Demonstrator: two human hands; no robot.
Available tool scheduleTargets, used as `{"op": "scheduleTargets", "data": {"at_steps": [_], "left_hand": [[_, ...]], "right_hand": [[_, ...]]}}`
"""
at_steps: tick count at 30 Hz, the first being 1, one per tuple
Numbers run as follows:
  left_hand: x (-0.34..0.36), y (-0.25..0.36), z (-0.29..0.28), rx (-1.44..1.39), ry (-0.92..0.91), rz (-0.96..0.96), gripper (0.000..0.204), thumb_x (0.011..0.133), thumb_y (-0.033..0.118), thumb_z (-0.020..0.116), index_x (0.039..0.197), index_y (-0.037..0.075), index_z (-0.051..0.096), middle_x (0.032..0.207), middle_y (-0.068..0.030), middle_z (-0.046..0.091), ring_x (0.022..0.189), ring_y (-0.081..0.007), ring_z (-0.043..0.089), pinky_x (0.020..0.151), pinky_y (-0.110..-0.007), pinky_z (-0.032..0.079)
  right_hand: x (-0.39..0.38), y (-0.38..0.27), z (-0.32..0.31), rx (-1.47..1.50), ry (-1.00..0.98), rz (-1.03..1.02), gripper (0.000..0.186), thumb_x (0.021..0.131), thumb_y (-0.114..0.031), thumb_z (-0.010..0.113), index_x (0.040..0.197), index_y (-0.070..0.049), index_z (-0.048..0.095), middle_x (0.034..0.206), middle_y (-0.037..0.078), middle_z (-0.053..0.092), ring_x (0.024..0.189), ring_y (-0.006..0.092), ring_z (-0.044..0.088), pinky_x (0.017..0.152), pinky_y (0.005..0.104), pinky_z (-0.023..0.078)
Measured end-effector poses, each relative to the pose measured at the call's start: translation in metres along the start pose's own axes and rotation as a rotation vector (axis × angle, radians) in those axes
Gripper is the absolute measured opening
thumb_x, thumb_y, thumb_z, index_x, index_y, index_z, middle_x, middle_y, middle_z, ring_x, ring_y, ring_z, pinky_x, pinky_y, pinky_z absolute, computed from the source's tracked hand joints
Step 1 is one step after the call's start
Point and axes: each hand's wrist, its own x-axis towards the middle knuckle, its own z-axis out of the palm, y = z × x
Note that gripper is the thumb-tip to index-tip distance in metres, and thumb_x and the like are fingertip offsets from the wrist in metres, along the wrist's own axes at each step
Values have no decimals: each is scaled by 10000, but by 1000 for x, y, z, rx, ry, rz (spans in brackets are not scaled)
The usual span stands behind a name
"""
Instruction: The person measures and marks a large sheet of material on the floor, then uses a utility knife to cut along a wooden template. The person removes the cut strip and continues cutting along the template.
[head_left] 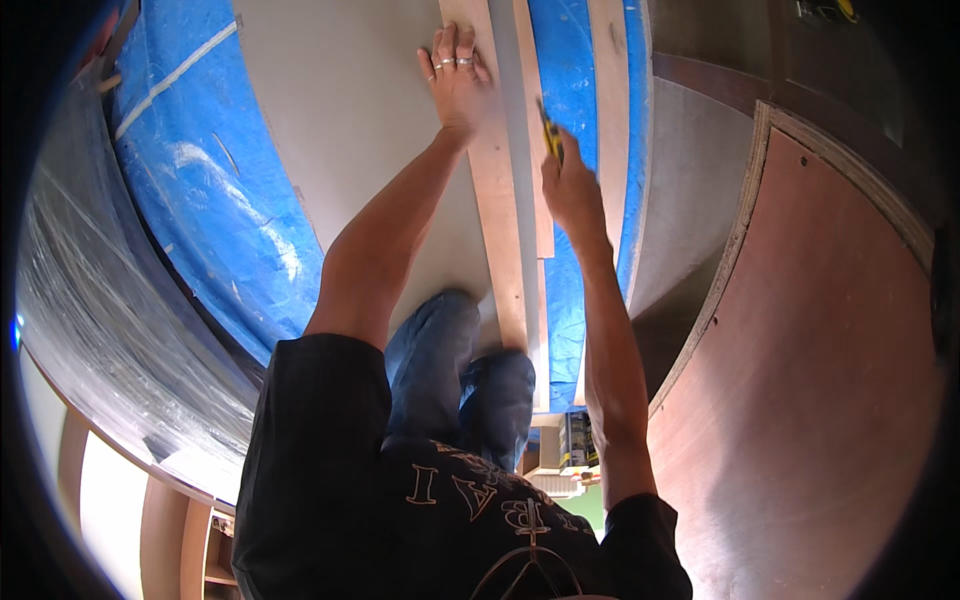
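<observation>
Fingers spread, my left hand [459, 88] presses flat across the edge of a long wooden strip [503, 225] lying on a large grey board [335, 110]. Rings show on its fingers. Just to the right of that strip, my right hand [576, 190] is closed around a yellow-and-black utility knife [553, 141], whose tip points away from me. The tip is over or beside a second wooden strip; I cannot tell if it touches. A narrow grey band of the board shows between the strips. My knees [437, 330] are near the board's close end.
Blue sheeting [215, 185] spreads under the board, with more wooden strips [609, 130] on its right. A large reddish-brown wooden panel [800, 330] with a raw edge stands at the right. Something wrapped in clear plastic [110, 310] runs along the left.
</observation>
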Motion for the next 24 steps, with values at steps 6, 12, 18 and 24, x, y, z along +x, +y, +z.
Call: {"op": "scheduleTargets", "data": {"at_steps": [6, 12, 18, 24], "left_hand": [[0, 0, 3, 26, -19, -19, 432, 970, 118, 483, 1396, 156, 426, 1477, -124, 389, 1405, -319, 363, 1169, -619, 189], [2, 0, 3, 25, -23, -34, 427, 972, 123, 484, 1394, 157, 430, 1474, -125, 398, 1411, -323, 361, 1166, -617, 188], [2, 2, 0, -11, -11, -36, 427, 974, 126, 483, 1398, 158, 437, 1475, -127, 402, 1411, -324, 361, 1176, -609, 160], [1, 2, -1, -20, -22, -42, 428, 981, 137, 470, 1407, 167, 433, 1479, -123, 398, 1412, -322, 357, 1177, -607, 156]], "right_hand": [[90, -67, -7, 29, 120, -221, 497, 978, -276, 447, 1456, -139, 429, 1024, 317, 677, 933, 510, 651, 825, 547, 526], [137, -95, 0, -94, 84, -214, 531, 955, -275, 425, 1463, -119, 426, 1051, 326, 670, 958, 510, 646, 864, 541, 527], [143, -99, 0, -103, 75, -230, 539, 951, -270, 424, 1462, -96, 423, 1076, 333, 664, 974, 507, 647, 875, 540, 527], [145, -102, 0, -124, 25, -203, 552, 936, -260, 436, 1456, -76, 420, 1084, 340, 658, 991, 521, 634, 889, 550, 519]]}}
